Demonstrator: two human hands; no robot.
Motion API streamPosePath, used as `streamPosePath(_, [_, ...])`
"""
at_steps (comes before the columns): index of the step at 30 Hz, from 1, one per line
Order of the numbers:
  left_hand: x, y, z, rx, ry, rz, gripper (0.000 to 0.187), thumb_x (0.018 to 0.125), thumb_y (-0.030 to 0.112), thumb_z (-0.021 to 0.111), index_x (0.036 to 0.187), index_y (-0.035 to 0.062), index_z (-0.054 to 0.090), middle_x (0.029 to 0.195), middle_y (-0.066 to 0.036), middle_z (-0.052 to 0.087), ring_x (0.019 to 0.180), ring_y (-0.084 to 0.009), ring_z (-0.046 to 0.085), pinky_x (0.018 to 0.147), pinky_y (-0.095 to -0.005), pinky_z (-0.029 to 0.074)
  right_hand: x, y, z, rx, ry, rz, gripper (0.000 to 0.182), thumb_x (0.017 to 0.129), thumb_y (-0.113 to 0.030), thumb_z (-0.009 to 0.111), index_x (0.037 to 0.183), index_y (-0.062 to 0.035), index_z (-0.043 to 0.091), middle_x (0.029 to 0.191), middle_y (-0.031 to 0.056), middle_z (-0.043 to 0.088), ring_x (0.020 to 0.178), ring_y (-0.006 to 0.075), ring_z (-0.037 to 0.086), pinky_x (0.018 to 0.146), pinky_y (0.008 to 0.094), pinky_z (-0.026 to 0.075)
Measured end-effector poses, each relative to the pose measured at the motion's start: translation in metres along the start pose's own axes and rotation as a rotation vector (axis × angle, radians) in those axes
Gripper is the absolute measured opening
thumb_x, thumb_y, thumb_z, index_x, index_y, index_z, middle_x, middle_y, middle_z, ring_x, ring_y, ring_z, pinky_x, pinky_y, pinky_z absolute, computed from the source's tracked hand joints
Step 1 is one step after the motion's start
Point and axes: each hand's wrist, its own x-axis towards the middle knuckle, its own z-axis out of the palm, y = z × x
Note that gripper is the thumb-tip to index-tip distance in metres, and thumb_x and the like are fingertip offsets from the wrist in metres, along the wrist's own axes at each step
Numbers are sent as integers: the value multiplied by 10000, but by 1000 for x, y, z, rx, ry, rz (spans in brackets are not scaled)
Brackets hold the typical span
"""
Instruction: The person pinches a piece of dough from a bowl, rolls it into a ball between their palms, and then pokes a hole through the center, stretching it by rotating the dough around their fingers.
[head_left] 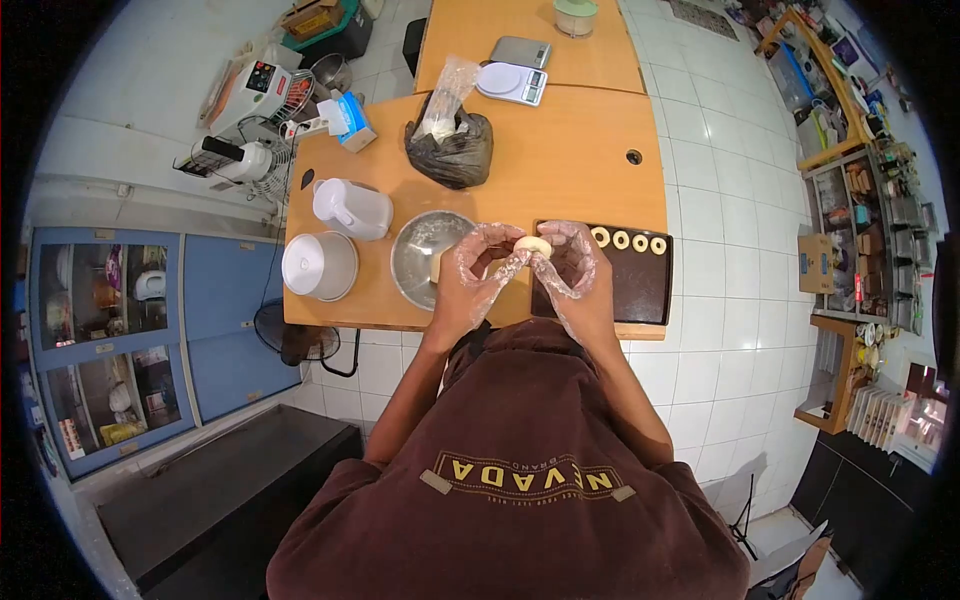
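Between the fingertips of both hands is a small pale dough ring [534, 244], held above the front of the table. My left hand [478, 278], dusted with flour, pinches its left side. On the other side, the floured fingers of my right hand [580, 275] close on it too. Part of a dark baking tray [620, 290] lies behind and beside my right hand. Several dough rings [621, 240] sit in a row along its far edge. A metal bowl [408, 250] stands left of my left hand, which hides part of it; some pale dough shows inside.
A white lidded tub [320, 266] and a white pitcher [352, 208] stand left of the bowl. Farther back are a black plastic bag [450, 155], a white kitchen scale [511, 83] and a blue box [355, 122]. The wooden table's [570, 140] front edge runs close to my body.
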Motion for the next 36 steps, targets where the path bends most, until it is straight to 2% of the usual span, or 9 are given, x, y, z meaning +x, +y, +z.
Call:
streamPosePath(5, [4,3,17,55,-8,-9,283,938,6,762,1202,-44,676,1156,-99,713,1065,-157,682,979,-322,552,0,-3,-15,1,37,-32,388,922,22,742,1280,-30,602,1042,35,664,957,109,629,869,274,510])
streamPosePath(9, [8,-4,25,62,-35,12,327,921,-38,760,1232,-40,659,1202,-109,708,1106,-180,682,998,-328,550,2,0,-25,68,68,5,428,904,35,743,1299,-20,589,1046,41,653,983,115,616,909,290,498])
streamPosePath(12, [8,-2,34,33,-27,-18,334,919,-39,760,1238,-39,660,1213,-108,704,1121,-184,678,1007,-330,549,2,-2,-31,68,63,32,448,901,42,736,1317,-8,578,1051,45,648,999,116,613,914,295,501])
streamPosePath(15, [7,-4,39,14,-13,-45,328,924,-37,755,1239,-40,664,1219,-108,700,1135,-189,675,1018,-332,546,4,6,-37,13,43,-25,475,901,48,728,1344,-10,566,1058,49,651,1004,116,620,907,296,511])
streamPosePath(20, [6,-5,43,-77,-8,-51,294,953,-20,727,1241,-44,670,1212,-115,701,1126,-190,677,1021,-329,542,3,-8,-39,44,48,28,507,908,37,745,1377,-14,560,1032,51,663,970,120,648,878,285,530])
streamPosePath(26, [10,-1,41,93,-10,2,256,984,27,713,1228,-48,712,1154,-105,707,1089,-167,681,974,-311,547,3,-10,-42,-59,35,-13,532,911,11,766,1396,-13,548,1012,65,677,965,125,662,904,290,532])
streamPosePath(32, [13,13,39,218,-41,-8,234,975,34,723,1203,-5,761,1137,-71,696,1060,-147,675,926,-286,546,2,-1,-37,-34,28,-10,529,909,8,768,1389,-9,546,1025,67,676,1003,119,651,943,300,514])
streamPosePath(36, [15,6,33,160,-105,7,295,955,-8,728,1250,-16,730,1175,-69,687,1100,-152,669,967,-300,547,-2,1,-33,53,62,13,528,900,38,756,1384,-3,547,1036,65,670,996,121,649,921,294,516])
